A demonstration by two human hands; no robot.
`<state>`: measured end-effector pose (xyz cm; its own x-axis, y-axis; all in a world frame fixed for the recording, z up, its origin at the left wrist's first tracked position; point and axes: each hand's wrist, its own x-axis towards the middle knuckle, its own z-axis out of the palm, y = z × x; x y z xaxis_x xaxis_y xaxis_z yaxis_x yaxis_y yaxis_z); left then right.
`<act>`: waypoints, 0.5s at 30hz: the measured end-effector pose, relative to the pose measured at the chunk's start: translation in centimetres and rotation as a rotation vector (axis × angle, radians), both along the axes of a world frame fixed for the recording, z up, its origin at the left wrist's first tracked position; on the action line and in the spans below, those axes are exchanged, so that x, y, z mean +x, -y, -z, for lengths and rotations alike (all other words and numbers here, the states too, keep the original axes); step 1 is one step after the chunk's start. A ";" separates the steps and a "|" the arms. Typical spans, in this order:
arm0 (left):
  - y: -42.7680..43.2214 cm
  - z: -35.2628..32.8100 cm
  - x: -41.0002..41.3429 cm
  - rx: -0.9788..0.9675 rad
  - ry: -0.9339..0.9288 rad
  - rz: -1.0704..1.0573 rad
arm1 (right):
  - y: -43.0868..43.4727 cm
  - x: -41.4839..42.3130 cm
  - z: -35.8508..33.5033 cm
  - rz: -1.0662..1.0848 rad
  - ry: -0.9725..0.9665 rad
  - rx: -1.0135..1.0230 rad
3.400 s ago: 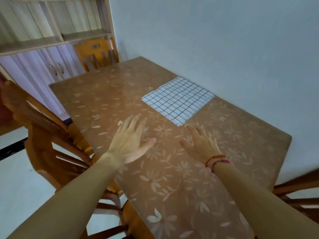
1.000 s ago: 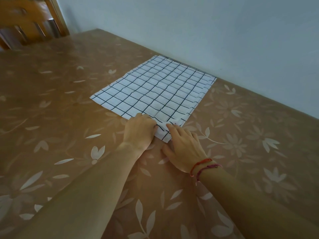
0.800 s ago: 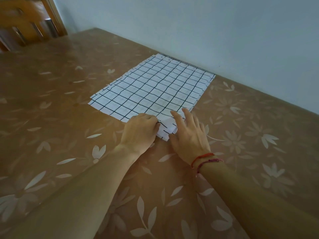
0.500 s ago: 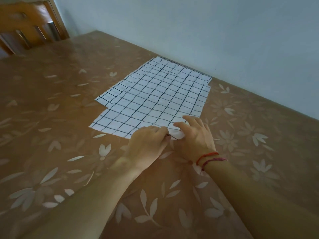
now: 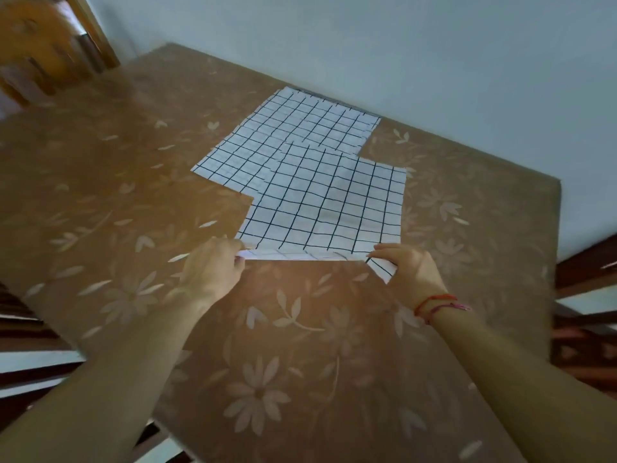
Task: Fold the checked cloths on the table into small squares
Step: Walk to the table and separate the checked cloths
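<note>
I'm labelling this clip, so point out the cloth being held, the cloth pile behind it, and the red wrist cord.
held cloth (image 5: 327, 202), head view, middle of its flat checked face.
cloth pile (image 5: 300, 128), head view, top sheet near the wall.
red wrist cord (image 5: 434, 299), head view, strand across the right wrist.

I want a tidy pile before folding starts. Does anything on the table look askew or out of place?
The top checked cloth lies offset from the pile of cloths behind it, toward the near right, overlapping it only partly. The left hand and right hand pinch its near corners. Nothing looks spilled or torn.
</note>
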<state>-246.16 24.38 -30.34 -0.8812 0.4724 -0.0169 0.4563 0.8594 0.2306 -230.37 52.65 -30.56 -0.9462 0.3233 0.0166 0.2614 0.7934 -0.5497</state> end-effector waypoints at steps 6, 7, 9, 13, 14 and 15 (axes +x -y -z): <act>1.8 -3.6 6.9 0.097 0.049 0.006 | 2.5 6.8 -4.5 0.223 0.109 -0.154; 2.0 -4.3 8.0 0.099 0.062 0.022 | 2.8 7.6 -5.0 0.273 0.164 -0.219; 2.4 -5.4 9.9 0.128 0.109 0.065 | 3.0 9.6 -5.0 0.321 0.193 -0.203; 3.6 -7.1 12.5 0.099 0.239 0.109 | 2.7 13.4 -3.4 0.275 0.194 -0.069; 3.8 -7.6 13.1 0.060 0.279 0.140 | 2.9 14.3 -3.6 0.264 0.212 -0.047; 4.0 -8.2 13.7 -0.006 0.312 0.159 | 2.8 15.1 -3.4 0.264 0.209 -0.047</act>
<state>-232.45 20.36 -22.17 -0.7486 0.6026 -0.2767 0.4929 0.7848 0.3756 -215.30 49.89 -27.13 -0.8110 0.5535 -0.1893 0.5653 0.6585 -0.4967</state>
